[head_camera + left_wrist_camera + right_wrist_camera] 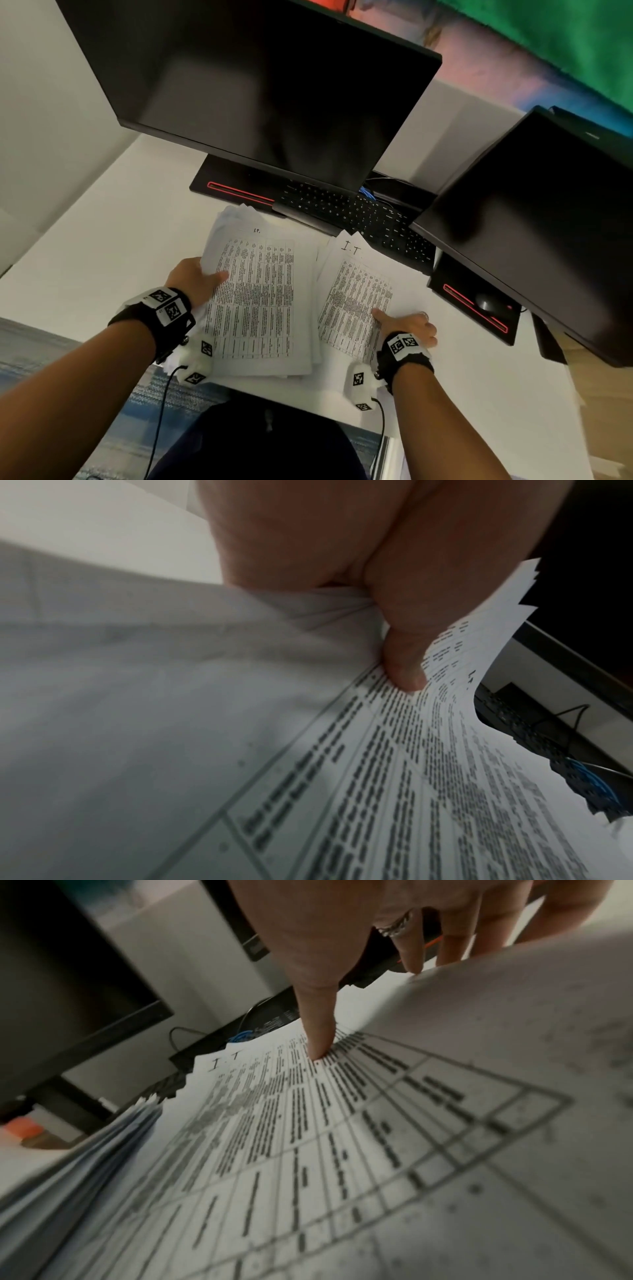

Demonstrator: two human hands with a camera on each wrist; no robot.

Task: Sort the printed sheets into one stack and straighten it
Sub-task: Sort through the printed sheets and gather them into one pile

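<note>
Two piles of printed table sheets lie side by side on the white desk (pixel 85 260). My left hand (pixel 197 277) grips the left edge of the thicker left pile (pixel 260 294), which bends upward there. Its thumb (pixel 404 669) lies on the top sheet (pixel 428 777) and the fingers are hidden beneath. The right pile (pixel 356 298), handwritten "I.T" at its top, lies slightly skewed. My right hand (pixel 407 325) holds its right edge. Its thumb (pixel 318 1042) presses on the print of the right pile (pixel 308 1137), and its fingers (pixel 455 934) go behind the raised edge.
A large dark monitor (pixel 260 85) stands behind the piles and a second dark monitor (pixel 534 219) at the right. A black keyboard (pixel 356 212) lies just beyond the sheets. A mouse (pixel 488 303) sits on the right monitor's base. The desk's front edge runs close below the piles.
</note>
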